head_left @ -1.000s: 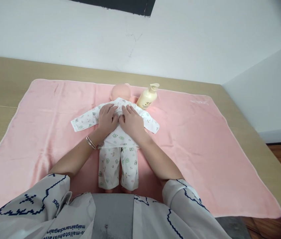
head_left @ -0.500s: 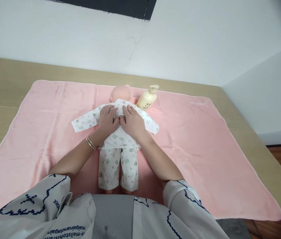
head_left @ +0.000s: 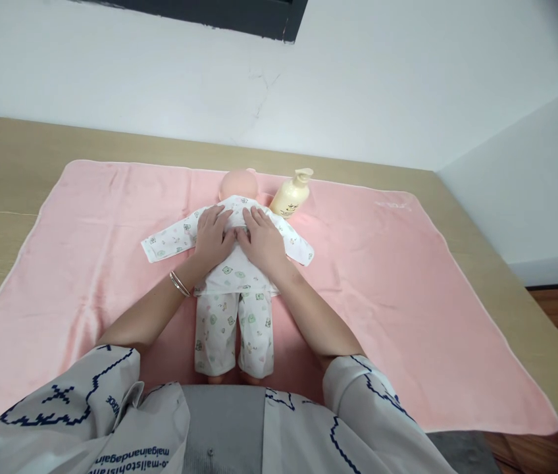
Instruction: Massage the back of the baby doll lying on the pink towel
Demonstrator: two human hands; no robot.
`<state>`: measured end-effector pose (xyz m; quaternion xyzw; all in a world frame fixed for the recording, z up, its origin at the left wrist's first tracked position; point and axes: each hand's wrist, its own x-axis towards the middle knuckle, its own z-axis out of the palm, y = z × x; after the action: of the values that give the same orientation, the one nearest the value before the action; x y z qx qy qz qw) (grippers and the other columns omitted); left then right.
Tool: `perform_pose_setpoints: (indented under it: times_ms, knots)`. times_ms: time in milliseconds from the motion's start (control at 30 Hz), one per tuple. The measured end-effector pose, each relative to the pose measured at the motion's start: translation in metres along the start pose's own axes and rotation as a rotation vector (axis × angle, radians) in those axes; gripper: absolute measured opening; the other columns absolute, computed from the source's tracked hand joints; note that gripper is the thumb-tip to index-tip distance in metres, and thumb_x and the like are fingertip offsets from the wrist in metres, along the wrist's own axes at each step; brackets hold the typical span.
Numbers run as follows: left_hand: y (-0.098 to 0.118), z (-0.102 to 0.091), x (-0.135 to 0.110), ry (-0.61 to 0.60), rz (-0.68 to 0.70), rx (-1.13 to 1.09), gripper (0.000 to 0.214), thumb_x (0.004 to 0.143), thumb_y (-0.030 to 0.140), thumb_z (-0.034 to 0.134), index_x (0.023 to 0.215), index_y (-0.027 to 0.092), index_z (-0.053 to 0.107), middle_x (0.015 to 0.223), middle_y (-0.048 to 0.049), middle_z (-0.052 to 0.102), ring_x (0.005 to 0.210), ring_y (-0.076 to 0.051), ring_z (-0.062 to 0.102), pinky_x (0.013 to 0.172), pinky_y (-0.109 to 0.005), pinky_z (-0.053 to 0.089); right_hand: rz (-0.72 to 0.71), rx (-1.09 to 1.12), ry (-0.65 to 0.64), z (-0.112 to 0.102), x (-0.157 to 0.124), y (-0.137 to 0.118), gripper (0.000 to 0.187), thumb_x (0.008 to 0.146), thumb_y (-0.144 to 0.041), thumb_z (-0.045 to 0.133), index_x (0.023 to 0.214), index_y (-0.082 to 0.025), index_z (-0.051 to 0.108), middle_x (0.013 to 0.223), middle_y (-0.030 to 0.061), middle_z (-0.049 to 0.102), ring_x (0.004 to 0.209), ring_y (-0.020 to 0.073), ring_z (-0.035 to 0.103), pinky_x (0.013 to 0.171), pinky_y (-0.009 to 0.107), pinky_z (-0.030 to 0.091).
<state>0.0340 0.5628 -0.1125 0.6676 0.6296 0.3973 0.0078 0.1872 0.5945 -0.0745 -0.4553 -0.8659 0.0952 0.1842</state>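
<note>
A baby doll in white printed pyjamas lies on a pink blanket, its bald head away from me and its feet close to my body. No face shows on the part of the head I see, so the back appears to be up. My left hand rests flat on the left side of the upper back, fingers stretched. On the right side lies my right hand, fingers spread the same way. The two thumbs come close together at the middle of the shirt. Both hands cover part of the cloth.
Beside the doll's head, on the right, a cream pump bottle stands on the blanket. The wooden table shows around the blanket's edges. A white wall rises behind it, with a dark panel at the top.
My hands stay in the same place on the doll's back. The whole view has shifted very slightly; nothing else has visibly moved.
</note>
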Motion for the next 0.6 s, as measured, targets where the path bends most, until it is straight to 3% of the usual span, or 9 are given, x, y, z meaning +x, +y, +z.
perform_pose_setpoints:
  times_ms: [167, 367, 600]
  knots:
    - [0.003, -0.004, -0.001, 0.021, -0.006, -0.033, 0.036, 0.085, 0.025, 0.049, 0.118, 0.018, 0.059, 0.13, -0.013, 0.057, 0.126, -0.026, 0.048, 0.114, -0.048, 0.036, 0.049, 0.006, 0.018, -0.005, -0.005, -0.004, 0.052, 0.098, -0.037, 0.043, 0.144, -0.011, 0.05, 0.148, 0.0172, 0.048, 0.141, 0.0331, 0.042, 0.114, 0.049, 0.037]
    - [-0.004, 0.005, 0.0, -0.047, -0.074, 0.001, 0.051, 0.094, 0.036, 0.044, 0.14, 0.014, 0.047, 0.152, -0.0161, 0.042, 0.145, -0.031, 0.032, 0.122, -0.053, 0.021, -0.042, 0.065, -0.01, 0.005, 0.014, 0.019, 0.059, 0.098, -0.038, 0.042, 0.149, -0.009, 0.041, 0.158, 0.0164, 0.034, 0.149, 0.0304, 0.027, 0.123, 0.05, 0.019]
    - [-0.007, 0.007, 0.001, -0.068, -0.062, -0.001, 0.054, 0.097, 0.041, 0.04, 0.143, 0.014, 0.044, 0.155, -0.0173, 0.039, 0.149, -0.031, 0.028, 0.123, -0.055, 0.019, -0.061, 0.092, 0.004, 0.013, 0.013, 0.023, 0.06, 0.1, -0.039, 0.038, 0.151, -0.01, 0.036, 0.16, 0.0163, 0.03, 0.151, 0.0289, 0.021, 0.123, 0.051, 0.015]
